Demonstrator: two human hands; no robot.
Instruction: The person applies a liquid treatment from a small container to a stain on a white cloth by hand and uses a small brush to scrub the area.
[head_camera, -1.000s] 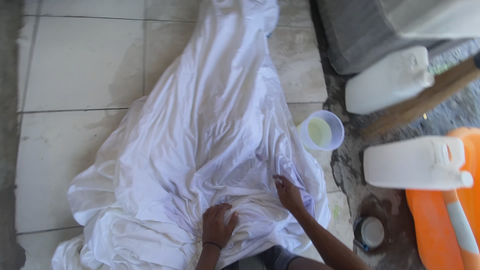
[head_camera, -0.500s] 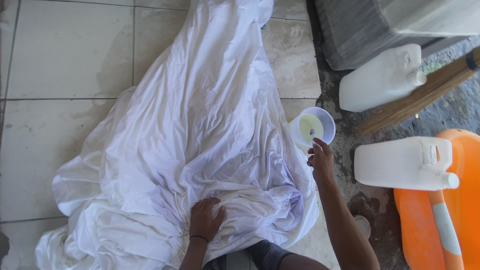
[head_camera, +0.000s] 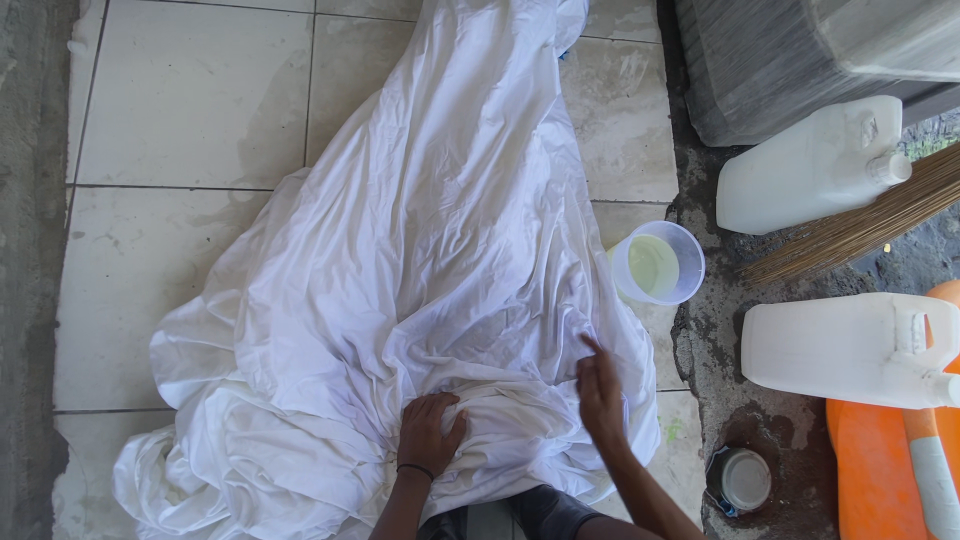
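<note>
A large white cloth (head_camera: 420, 260) lies spread and wrinkled over the tiled floor. My left hand (head_camera: 428, 432) rests flat on a bunched part of it near me, fingers spread, a dark band at the wrist. My right hand (head_camera: 600, 390) is blurred just above the cloth's right side, fingers together and pointing away from me; whether it holds anything is unclear. A clear plastic cup (head_camera: 657, 263) with pale yellowish liquid stands on the floor just beyond the cloth's right edge, a short way past my right hand.
Two white plastic jerrycans lie on their sides at the right, one farther (head_camera: 810, 165) and one nearer (head_camera: 850, 348). A straw broom (head_camera: 860, 225) lies between them. An orange basin (head_camera: 890, 470) is at the lower right, and a small round lid (head_camera: 743, 478) sits on rough concrete.
My right hand went from the cloth to the cup half a second ago, and has now come back over the cloth's right side. My left hand stayed pressed on the cloth.
</note>
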